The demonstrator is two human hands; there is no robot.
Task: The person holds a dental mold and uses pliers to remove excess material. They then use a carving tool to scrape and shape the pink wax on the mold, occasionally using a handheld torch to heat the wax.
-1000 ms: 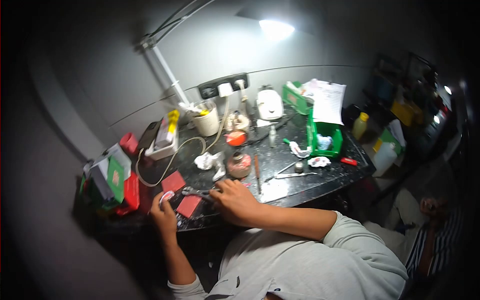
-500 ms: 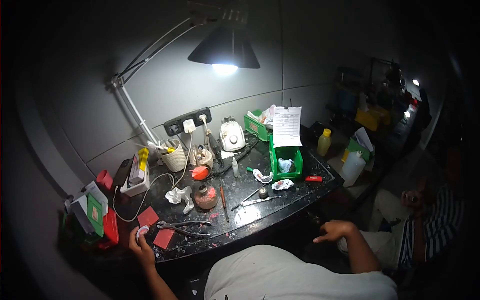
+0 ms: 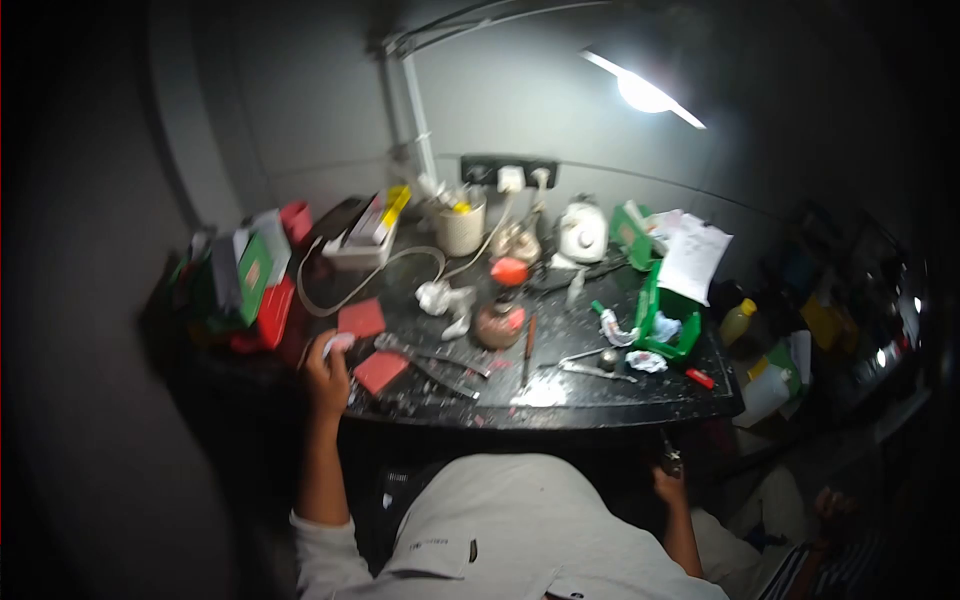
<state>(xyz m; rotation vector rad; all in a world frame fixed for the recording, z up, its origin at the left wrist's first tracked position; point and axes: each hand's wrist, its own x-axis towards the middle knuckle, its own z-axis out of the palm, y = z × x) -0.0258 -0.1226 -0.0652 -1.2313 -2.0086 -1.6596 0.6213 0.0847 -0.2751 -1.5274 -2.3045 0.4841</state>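
Observation:
My left hand (image 3: 325, 372) is closed around a small pink-and-white piece (image 3: 339, 343) at the table's left front; the fingers partly cover it. Beside that hand lie two flat pink wax sheets (image 3: 361, 318) and large metal pliers (image 3: 435, 367). Low at the right, below the table's front edge, my right hand (image 3: 672, 486) is closed on a dark object with a metallic glint (image 3: 671, 458). Blur and shadow hide what kind of object it is.
A glass burner (image 3: 499, 326), a thin brown-handled tool (image 3: 530, 345) and crumpled tissue (image 3: 445, 300) stand or lie mid-table. Dental casts (image 3: 646, 361) are near a green bin (image 3: 685, 342). A lamp (image 3: 645, 92) hangs above. Another person's hand (image 3: 832, 502) shows at right.
The view has swung, so the table sits higher. My right hand, earlier bent with nothing visible in it, has gone down and now grips the dark object. My left hand still holds its piece.

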